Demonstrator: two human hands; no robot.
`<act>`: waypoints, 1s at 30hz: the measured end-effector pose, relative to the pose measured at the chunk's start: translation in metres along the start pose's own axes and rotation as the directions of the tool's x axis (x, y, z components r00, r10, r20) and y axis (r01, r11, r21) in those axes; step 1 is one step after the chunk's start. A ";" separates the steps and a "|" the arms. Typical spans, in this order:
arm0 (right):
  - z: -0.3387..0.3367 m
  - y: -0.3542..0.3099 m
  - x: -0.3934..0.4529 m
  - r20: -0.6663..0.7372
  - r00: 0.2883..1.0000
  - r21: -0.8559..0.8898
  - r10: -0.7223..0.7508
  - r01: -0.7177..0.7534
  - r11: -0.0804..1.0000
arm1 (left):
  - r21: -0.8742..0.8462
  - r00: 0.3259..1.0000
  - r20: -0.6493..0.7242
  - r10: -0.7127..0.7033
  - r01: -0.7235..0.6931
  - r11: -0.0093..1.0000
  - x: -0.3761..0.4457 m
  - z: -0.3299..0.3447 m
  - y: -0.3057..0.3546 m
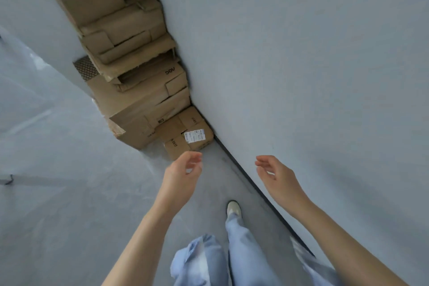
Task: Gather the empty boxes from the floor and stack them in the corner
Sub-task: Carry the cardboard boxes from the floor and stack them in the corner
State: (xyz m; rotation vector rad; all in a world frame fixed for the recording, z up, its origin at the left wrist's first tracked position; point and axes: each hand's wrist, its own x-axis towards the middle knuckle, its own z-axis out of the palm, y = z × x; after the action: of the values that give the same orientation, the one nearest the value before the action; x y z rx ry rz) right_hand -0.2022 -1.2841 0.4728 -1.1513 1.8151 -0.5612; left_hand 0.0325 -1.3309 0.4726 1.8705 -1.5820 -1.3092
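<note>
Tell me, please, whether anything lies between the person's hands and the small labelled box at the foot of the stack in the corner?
Nothing visible does. Both the left hand and the right hand are empty with fingers open, and only bare floor separates them from the small labelled box beside the wall.

Box stack (130,72) fills corner (wall (301,53) right); floor (216,169) ahead clear.

Brown boxes (130,90), grey floor (69,193)
</note>
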 end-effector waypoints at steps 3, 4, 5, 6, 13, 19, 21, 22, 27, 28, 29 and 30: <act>-0.006 0.006 -0.060 -0.106 0.992 0.069 0.073 -0.066 0.995 | 0.018 0.992 0.106 0.064 -0.066 0.998 -0.025 0.002 0.007; -0.005 0.009 -0.080 -0.138 0.987 0.092 0.085 -0.072 0.993 | 0.039 0.985 0.149 0.088 -0.095 0.995 -0.033 0.003 0.007; -0.004 0.013 -0.100 -0.190 0.976 0.123 0.105 -0.082 0.989 | 0.072 0.972 0.207 0.111 -0.129 0.989 -0.041 0.004 0.006; -0.003 0.017 -0.121 -0.240 0.962 0.160 0.129 -0.092 0.983 | 0.095 0.958 0.257 0.129 -0.158 0.983 -0.048 0.006 0.006; 0.024 0.055 -0.272 -0.526 0.769 0.387 0.364 -0.164 0.907 | 0.162 0.794 0.551 0.257 -0.403 0.901 -0.104 0.036 0.021; 0.061 0.095 -0.395 -0.633 0.535 0.579 0.559 -0.150 0.801 | 0.090 0.545 0.778 0.313 -0.590 0.802 -0.189 0.092 0.042; 0.077 0.107 -0.437 -0.635 0.455 0.637 0.625 -0.150 0.756 | 0.068 0.451 0.840 0.303 -0.641 0.764 -0.224 0.113 0.043; 0.087 0.115 -0.464 -0.631 0.406 0.668 0.661 -0.149 0.729 | 0.058 0.393 0.873 0.290 -0.672 0.738 -0.249 0.126 0.040; 0.138 0.152 -0.577 -0.610 0.188 0.764 0.770 -0.119 0.634 | -0.013 0.165 0.961 0.220 -0.774 0.633 -0.362 0.183 0.018; 0.148 0.163 -0.605 -0.596 0.142 0.785 0.790 -0.104 0.611 | -0.026 0.130 0.970 0.204 -0.782 0.622 -0.389 0.198 0.008; 0.156 0.174 -0.632 -0.582 0.094 0.802 0.807 -0.093 0.590 | -0.038 0.089 0.980 0.179 -0.795 0.606 -0.419 0.210 -0.001; 0.165 0.185 -0.658 -0.571 0.064 0.815 0.818 -0.078 0.575 | -0.052 0.055 0.985 0.162 -0.808 0.587 -0.446 0.222 -0.011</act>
State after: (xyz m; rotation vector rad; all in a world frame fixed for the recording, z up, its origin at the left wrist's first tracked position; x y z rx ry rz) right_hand -0.0337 -0.6051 0.5417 0.6438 2.4940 -1.5022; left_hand -0.1168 -0.8601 0.5354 0.0789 -3.1247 -1.7621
